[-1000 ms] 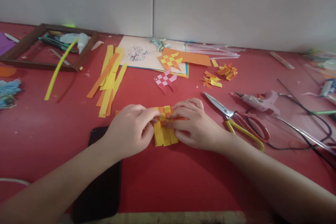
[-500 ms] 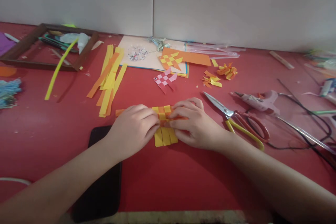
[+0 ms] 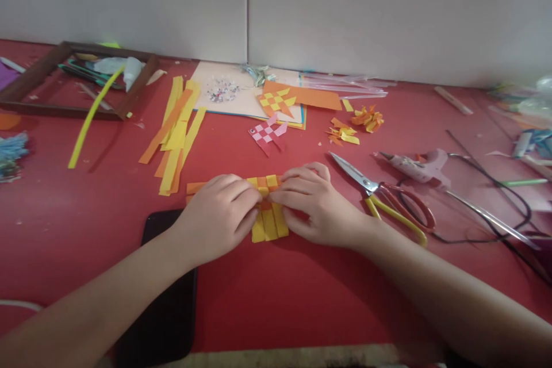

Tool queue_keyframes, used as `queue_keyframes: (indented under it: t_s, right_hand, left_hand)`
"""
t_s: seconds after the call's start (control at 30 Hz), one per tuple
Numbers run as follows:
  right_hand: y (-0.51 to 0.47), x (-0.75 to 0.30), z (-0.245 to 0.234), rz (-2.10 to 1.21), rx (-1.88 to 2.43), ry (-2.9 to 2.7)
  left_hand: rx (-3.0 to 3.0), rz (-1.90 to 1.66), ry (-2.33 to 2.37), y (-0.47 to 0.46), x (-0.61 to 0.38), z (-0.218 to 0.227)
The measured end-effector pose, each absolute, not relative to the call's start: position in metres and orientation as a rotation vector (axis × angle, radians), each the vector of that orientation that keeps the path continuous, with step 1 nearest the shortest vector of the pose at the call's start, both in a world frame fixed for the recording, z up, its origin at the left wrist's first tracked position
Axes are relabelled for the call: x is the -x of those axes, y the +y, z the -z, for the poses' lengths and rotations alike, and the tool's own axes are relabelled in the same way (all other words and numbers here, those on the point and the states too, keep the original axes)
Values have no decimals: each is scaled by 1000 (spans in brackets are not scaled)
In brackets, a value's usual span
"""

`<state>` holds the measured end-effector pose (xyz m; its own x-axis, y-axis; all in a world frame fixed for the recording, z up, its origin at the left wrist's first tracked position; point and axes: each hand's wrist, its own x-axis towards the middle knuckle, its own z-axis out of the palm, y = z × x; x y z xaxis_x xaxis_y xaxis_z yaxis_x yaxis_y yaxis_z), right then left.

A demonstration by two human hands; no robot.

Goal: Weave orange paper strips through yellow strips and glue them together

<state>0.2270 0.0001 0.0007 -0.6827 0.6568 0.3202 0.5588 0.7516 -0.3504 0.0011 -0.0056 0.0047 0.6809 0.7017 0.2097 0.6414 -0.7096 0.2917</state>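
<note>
A woven piece of yellow and orange paper strips (image 3: 269,225) lies flat on the red table, with yellow ends hanging toward me and an orange end sticking out at the left. My left hand (image 3: 224,215) is closed on its left side, fingertips on the weave. From the other side my right hand (image 3: 313,204) presses its bent fingers onto the strips. Both hands' fingers nearly meet over the middle, hiding part of the weave. Beyond them lie a pink checkered paper fish (image 3: 266,133) and a yellow-orange woven paper fish (image 3: 276,102).
Scissors (image 3: 366,184) and a glue gun (image 3: 420,167) with its cord lie on the right. Loose paper strips (image 3: 175,141) are left of centre, near a wooden frame (image 3: 138,86). A black phone (image 3: 168,305) lies under my left forearm. Paper scraps (image 3: 366,119) sit farther back.
My right fingertips have moved slightly inward, closer to my left ones over the weave. The whole view has shifted a little; the paper stays in both hands.
</note>
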Motion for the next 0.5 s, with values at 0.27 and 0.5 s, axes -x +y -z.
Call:
queue_keyframes:
  t_s: [0.27, 0.5]
  right_hand:
    - [15, -263, -46, -397, 1134, -2261]
    - [38, -424, -67, 20, 2153, -2058]
  left_hand:
    - [-2603, -481, 1089, -4, 3, -5]
    - [-2570, -582, 1029, -3, 5, -5]
